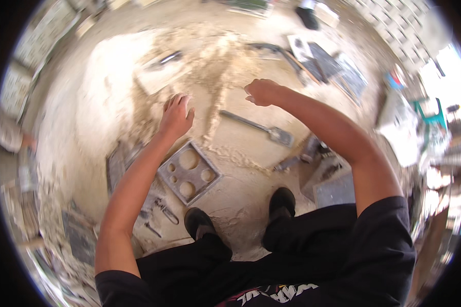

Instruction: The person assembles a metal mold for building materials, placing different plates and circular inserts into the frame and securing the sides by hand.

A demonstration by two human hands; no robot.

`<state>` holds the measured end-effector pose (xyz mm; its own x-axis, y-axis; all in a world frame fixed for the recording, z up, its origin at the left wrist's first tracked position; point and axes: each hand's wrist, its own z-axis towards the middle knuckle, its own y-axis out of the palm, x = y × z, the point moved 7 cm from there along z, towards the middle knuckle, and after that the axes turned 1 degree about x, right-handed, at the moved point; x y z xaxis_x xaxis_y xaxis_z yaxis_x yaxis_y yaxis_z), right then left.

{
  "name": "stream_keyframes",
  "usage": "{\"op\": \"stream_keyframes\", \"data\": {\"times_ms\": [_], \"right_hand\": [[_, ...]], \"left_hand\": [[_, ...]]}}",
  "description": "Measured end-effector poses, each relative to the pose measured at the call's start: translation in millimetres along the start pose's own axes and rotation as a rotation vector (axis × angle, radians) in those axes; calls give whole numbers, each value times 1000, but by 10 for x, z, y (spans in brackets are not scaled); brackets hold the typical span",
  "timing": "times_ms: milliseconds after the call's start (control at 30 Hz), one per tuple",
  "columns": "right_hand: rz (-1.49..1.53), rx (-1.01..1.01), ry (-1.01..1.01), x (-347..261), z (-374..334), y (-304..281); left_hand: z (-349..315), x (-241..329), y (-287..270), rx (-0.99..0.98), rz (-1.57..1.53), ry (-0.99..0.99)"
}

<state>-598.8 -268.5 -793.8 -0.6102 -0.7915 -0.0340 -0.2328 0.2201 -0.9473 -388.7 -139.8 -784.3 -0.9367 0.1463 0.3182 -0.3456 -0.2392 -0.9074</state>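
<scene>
- The left hand (pixel 176 118) reaches forward over the dusty ground, fingers extended and only slightly spread, thumb well out to the side, with nothing seen in its grasp
- The right hand (pixel 263 93) is in front and to the right of the left hand, its fingers curled in narrowly; I cannot tell whether something small is pinched between them, nor whether it touches the surface below
- The flat-bladed tool (pixel 281 136) lies between the 2 forearms, nearer the right one, its long handle slanting toward the upper left and its broad blade toward the lower right
- The pale powder (pixel 112 92) spreads in a wide patch to the left and ahead of the left hand
- A light board (pixel 159 78) lies just beyond the left hand, and a dark, narrow tool (pixel 170 57) lies across its far part, too blurred to name
- A square frame (pixel 189 175) with 5 round holes lies near the left forearm, ahead of the 2 dark shoes (pixel 198 223)
- Dark panels (pixel 325 61) lie overlapping beyond the right forearm
- A green plastic chair (pixel 433 113) stands at the far right
</scene>
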Motion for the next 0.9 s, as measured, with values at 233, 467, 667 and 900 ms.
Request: {"op": "stream_keyframes", "data": {"times_ms": [233, 467, 667, 900], "right_hand": [[46, -170, 307, 1191, -1601, 506], [76, -303, 594, 1750, -2478, 866], [164, 6, 689, 2324, -2229, 694], [432, 422, 1030, 3196, -1850, 841]], "left_hand": [[214, 1062, 1101, -328, -121, 295], [52, 1693, 1940, -536, -82, 486], [90, 1686, 2094, -531, -73, 552], [203, 1600, 2092, -377, -85, 568]]}}
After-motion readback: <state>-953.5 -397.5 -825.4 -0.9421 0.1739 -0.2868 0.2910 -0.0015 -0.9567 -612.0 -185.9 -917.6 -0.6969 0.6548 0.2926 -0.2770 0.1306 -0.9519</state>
